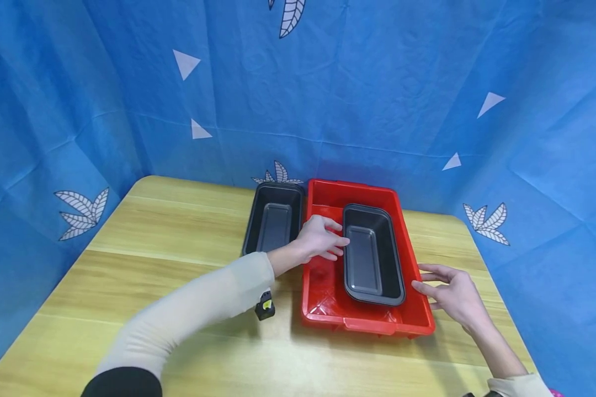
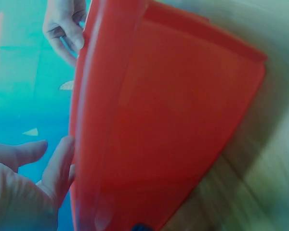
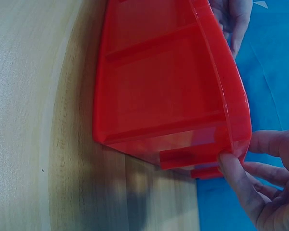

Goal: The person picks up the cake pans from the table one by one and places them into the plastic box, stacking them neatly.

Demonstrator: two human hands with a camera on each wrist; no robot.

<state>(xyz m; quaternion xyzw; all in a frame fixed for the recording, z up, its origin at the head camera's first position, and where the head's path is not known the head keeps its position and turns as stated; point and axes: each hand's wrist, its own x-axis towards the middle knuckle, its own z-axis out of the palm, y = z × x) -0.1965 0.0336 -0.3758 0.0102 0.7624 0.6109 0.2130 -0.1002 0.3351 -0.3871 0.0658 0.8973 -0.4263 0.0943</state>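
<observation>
A black loaf pan (image 1: 365, 259) lies inside a red plastic bin (image 1: 323, 317). My left hand (image 1: 320, 238) reaches over the bin's left rim, its fingers spread toward that pan's left edge; whether they touch it, I cannot tell. Beside the bin on the left stands a second black loaf pan (image 1: 274, 220), partly hidden behind my left hand and forearm. My right hand (image 1: 454, 292) is at the bin's right rim. In the right wrist view its thumb and loosely extended fingers touch the rim near a corner.
The bin stands toward the back right of a wooden table (image 1: 179, 237). A blue patterned cloth (image 1: 258, 110) hangs behind the table and along both sides. A small black device (image 1: 265, 306) is worn at the left wrist.
</observation>
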